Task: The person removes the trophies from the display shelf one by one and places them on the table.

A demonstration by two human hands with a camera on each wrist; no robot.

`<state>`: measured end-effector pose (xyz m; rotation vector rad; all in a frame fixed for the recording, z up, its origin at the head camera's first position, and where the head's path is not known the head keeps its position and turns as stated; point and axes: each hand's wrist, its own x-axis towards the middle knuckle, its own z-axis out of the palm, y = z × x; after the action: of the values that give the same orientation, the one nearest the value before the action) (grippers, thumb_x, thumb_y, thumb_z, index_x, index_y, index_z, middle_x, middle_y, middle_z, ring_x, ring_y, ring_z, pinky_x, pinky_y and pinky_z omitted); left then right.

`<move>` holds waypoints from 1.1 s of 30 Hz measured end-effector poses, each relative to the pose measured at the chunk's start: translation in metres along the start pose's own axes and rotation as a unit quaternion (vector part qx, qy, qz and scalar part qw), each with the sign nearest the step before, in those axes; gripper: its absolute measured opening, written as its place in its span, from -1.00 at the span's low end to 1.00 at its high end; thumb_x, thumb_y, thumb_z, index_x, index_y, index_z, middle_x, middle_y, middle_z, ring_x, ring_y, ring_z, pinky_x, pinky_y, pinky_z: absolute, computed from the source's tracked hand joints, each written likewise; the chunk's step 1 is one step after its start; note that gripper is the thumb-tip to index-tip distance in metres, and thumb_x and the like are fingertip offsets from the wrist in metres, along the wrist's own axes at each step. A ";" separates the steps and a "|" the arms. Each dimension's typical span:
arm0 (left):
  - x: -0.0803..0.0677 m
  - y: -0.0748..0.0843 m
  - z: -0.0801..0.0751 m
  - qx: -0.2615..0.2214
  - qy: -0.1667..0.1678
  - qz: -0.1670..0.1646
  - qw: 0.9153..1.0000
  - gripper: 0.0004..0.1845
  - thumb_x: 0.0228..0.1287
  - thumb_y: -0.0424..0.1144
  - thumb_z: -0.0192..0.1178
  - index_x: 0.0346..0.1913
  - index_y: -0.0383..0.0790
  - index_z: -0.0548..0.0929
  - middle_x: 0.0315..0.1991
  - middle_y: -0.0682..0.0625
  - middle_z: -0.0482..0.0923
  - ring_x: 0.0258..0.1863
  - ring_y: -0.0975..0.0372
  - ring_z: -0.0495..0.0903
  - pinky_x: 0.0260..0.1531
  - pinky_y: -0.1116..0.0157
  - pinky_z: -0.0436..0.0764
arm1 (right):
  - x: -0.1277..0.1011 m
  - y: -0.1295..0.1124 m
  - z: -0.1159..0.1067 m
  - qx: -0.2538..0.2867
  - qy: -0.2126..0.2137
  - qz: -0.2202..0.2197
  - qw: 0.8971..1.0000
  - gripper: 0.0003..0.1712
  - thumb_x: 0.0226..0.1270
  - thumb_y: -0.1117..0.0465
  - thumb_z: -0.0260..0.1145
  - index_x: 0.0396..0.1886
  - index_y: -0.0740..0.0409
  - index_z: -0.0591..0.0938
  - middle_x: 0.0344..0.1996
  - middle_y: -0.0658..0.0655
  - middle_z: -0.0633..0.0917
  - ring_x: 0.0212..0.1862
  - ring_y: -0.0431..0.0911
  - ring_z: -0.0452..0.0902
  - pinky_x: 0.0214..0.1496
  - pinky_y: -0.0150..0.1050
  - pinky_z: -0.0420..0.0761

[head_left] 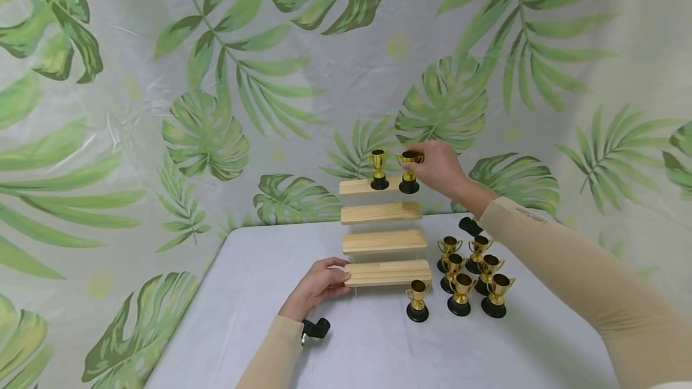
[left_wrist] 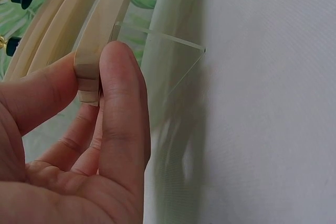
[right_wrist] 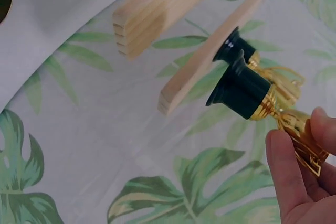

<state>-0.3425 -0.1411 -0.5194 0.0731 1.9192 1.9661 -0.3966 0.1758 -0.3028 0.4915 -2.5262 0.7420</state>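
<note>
A tiered stand of four wooden steps (head_left: 381, 239) stands on a white table (head_left: 259, 293). My left hand (head_left: 319, 284) pinches the left end of the bottom wooden step (left_wrist: 92, 59) between thumb and fingers. My right hand (head_left: 438, 167) holds a small gold trophy (head_left: 409, 171) by its cup, its black base (right_wrist: 239, 90) on the right end of the top step (head_left: 359, 186). A second gold trophy (head_left: 378, 168) stands on that same step just to the left.
Several more gold trophies (head_left: 470, 275) stand grouped on the table right of the stand, one (head_left: 418, 300) a little apart in front. A leaf-print cloth (head_left: 162, 107) hangs behind the table. A clear acrylic side panel (left_wrist: 173, 56) supports the steps.
</note>
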 end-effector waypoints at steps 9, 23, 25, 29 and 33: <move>-0.002 0.001 0.000 -0.001 -0.003 0.003 1.000 -0.55 0.26 -0.42 0.34 0.19 -0.43 0.52 -0.17 -0.23 0.64 -0.35 0.16 0.69 -0.29 0.23 0.74 | -0.023 -0.011 -0.014 0.009 0.001 -0.028 1.000 -0.51 0.30 0.12 0.48 0.18 0.20 0.67 -0.13 0.18 0.76 -0.43 -0.09 0.58 -0.38 -0.09 0.56; -0.001 0.003 0.002 0.000 0.000 0.001 1.000 -0.54 0.24 -0.41 0.35 0.19 -0.42 0.53 -0.17 -0.22 0.62 -0.35 0.16 0.70 -0.29 0.25 0.74 | -0.054 -0.014 -0.025 0.029 0.004 -0.059 0.998 -0.51 0.25 0.14 0.52 0.15 0.19 0.69 -0.12 0.17 0.76 -0.33 -0.07 0.66 -0.29 -0.06 0.65; -0.001 0.002 0.002 -0.001 0.002 -0.001 1.000 -0.55 0.24 -0.42 0.35 0.18 -0.42 0.54 -0.17 -0.23 0.63 -0.35 0.16 0.70 -0.30 0.25 0.74 | -0.060 -0.014 -0.026 0.034 0.001 -0.071 0.997 -0.53 0.26 0.15 0.51 0.14 0.20 0.69 -0.09 0.17 0.76 -0.28 -0.05 0.68 -0.24 -0.04 0.67; -0.002 -0.001 0.002 -0.003 0.005 -0.006 1.000 -0.57 0.23 -0.44 0.34 0.16 -0.42 0.55 -0.18 -0.22 0.63 -0.35 0.16 0.70 -0.33 0.26 0.74 | -0.071 -0.016 -0.029 0.038 -0.001 -0.096 0.995 -0.59 0.27 0.17 0.50 0.09 0.19 0.71 -0.12 0.14 0.76 -0.19 -0.05 0.67 -0.18 -0.03 0.69; -0.002 0.002 0.002 0.000 0.008 0.000 1.000 -0.57 0.23 -0.42 0.34 0.16 -0.41 0.56 -0.20 -0.22 0.65 -0.37 0.16 0.70 -0.33 0.25 0.74 | -0.080 -0.021 -0.033 0.037 0.012 -0.106 0.994 -0.61 0.24 0.19 0.52 0.05 0.19 0.73 -0.18 0.12 0.76 -0.23 -0.05 0.68 -0.21 -0.03 0.69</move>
<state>-0.3401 -0.1401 -0.5168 0.0567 1.9293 1.9716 -0.3100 0.1942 -0.3110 0.7577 -2.3832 0.7560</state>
